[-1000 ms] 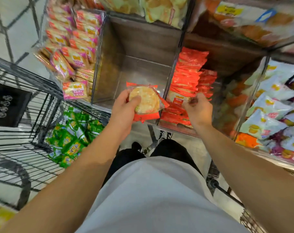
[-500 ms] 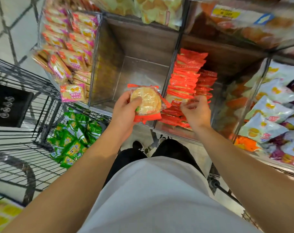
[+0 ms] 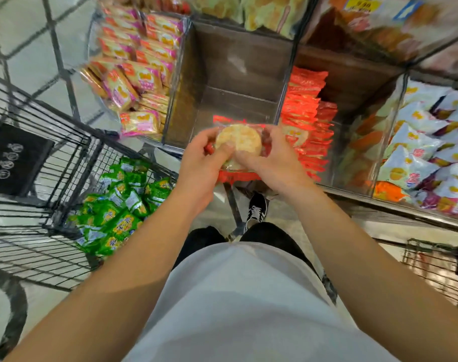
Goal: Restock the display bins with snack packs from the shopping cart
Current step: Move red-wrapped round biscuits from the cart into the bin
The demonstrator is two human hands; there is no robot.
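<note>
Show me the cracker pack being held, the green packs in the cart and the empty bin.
cracker pack (image 3: 239,139), head view, on the round cracker.
green packs (image 3: 113,218), head view, middle of the pile.
empty bin (image 3: 235,100), head view, its bare floor.

A clear plastic snack pack with red sealed ends (image 3: 239,142), showing a round pale-yellow rice cracker inside, is held flat-face-up above the front edge of the clear-walled display bin with a bare dark floor (image 3: 238,82). To the right, a matching bin (image 3: 340,82) holds red packs (image 3: 305,111) stacked upright. Green foil snack packs (image 3: 118,207) lie piled in the corner of the black wire shopping cart (image 3: 34,178).
</note>
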